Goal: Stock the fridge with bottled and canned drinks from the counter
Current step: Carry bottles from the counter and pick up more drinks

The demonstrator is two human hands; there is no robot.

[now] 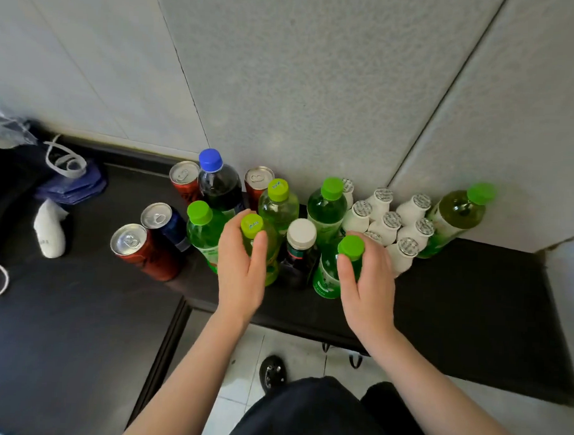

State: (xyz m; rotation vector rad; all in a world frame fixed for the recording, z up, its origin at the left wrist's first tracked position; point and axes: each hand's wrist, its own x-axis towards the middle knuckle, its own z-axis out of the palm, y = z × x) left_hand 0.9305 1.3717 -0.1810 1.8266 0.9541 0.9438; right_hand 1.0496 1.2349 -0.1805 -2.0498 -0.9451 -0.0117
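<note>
Two hands grip necks mid-frame: left hand [242, 268] the lime bottle [251, 225], right hand [368, 283] the green bottle [351, 247], both on the surface [456, 290]. Lift straight up, clear of the dark bottle [300, 247] between them.

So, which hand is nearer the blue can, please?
The left hand, gripping a lime-capped bottle right of the blue can; the right hand grips a green-capped bottle farther right.

**Both hands close on bottle necks**

Two bare forearms reach from the near edge toward the far wall. The left hand [242, 268] curls round a yellow-green bottle [251, 225]. The right hand [370, 283] grips a green bottle [326, 275] below its cap.
</note>
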